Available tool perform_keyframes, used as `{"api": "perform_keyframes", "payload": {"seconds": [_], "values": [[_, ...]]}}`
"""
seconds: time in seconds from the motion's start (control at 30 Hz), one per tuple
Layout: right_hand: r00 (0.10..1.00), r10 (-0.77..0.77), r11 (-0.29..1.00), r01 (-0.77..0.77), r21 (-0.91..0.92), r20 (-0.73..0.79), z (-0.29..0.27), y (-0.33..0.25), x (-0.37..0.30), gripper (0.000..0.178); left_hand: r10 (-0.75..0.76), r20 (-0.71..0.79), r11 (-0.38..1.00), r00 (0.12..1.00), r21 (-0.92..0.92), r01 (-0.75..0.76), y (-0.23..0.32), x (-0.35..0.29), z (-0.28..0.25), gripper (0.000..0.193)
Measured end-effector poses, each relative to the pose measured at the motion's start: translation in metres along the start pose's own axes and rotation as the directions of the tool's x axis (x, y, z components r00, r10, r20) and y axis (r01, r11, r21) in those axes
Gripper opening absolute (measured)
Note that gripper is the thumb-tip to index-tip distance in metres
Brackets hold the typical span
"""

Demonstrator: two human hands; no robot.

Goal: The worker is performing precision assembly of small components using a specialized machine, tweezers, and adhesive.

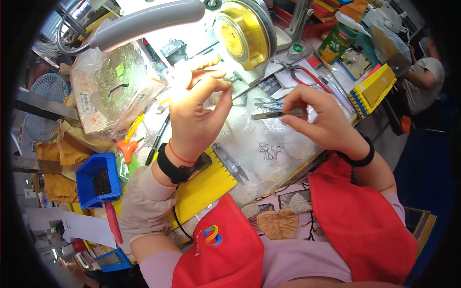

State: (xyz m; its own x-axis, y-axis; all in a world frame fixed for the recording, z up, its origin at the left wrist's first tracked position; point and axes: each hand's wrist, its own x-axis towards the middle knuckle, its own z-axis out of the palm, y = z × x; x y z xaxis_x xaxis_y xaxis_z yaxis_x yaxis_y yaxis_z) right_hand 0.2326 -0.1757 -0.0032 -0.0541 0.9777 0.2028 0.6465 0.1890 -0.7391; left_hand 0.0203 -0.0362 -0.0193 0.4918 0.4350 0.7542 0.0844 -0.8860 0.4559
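My left hand [197, 113] is raised over the worktable under bright light, thumb and forefinger pinched together. Whatever sits between those fingertips is too small to make out. In my right hand [321, 117] is a pair of metal tweezers [267, 115], held between thumb and fingers with the tips pointing left toward my left hand. A blue-grey tool [269, 104] lies just behind the tweezers. Below them, a small tangle of thin black wire pieces [270, 151] rests on clear plastic [293, 161]. Thread snips [230, 162] lie near my left wrist.
A grey lamp arm [149, 24] and a yellow spool [242, 36] stand at the back. Red-handled pliers [312, 77] and a green canister [338, 41] are back right. At left are a plastic-lined box [91, 108] and blue bin [86, 185]. A yellow board [204, 192] lies in front.
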Motion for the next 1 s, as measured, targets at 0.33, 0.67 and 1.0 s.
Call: {"api": "perform_keyframes", "payload": {"seconds": [0.33, 0.67, 1.0], "values": [[0.887, -0.431, 0.888, 0.450, 0.098, -0.166, 0.028, 0.003, 0.034, 0.010, 0.000, -0.037, 1.000, 0.999, -0.015, 0.000, -0.001, 0.000, -0.002, 0.018], [0.641, -0.671, 0.741, 0.585, -0.330, -0.372, 0.034, 0.010, 0.050, 0.029, 0.063, -0.058, 0.998, 0.996, 0.035, -0.061, -0.006, -0.001, 0.003, 0.017], [0.670, -0.631, 0.773, 0.588, -0.239, -0.391, 0.034, 0.004, 0.050, 0.019, 0.067, -0.055, 0.998, 0.996, 0.017, -0.066, -0.006, -0.002, 0.002, 0.017]]}}
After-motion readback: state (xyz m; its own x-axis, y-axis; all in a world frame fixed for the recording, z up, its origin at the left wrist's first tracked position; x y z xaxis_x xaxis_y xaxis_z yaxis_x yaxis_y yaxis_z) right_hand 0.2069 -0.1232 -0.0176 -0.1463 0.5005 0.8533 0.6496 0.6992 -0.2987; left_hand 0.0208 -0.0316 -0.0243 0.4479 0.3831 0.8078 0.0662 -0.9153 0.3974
